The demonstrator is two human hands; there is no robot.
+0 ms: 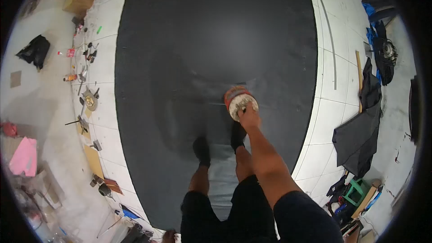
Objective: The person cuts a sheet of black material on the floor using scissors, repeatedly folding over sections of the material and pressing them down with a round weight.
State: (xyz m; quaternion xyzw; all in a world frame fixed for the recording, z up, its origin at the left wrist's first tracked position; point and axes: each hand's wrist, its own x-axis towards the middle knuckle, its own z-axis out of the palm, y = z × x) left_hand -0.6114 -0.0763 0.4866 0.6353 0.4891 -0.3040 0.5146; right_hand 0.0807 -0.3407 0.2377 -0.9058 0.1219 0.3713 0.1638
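Observation:
My right hand (250,116) is closed at the near rim of a round tin can (236,92). The can has a red band around its side and a whitish, stained top (238,104). It is over a large black sheet (216,31), tilted with its top toward me; I cannot tell whether it touches the sheet. Creases and a shinier patch show in the sheet around it. I stand on the sheet in dark socks (202,150), one partly hidden by my right hand and the can. No left hand can be made out.
White floor tiles (330,117) border the sheet. On the left lie small tools, a red-labelled bottle (70,78) and a pink bag (24,157). Folded black material (360,139), a thin strip (330,36) and a green stool (356,192) are on the right.

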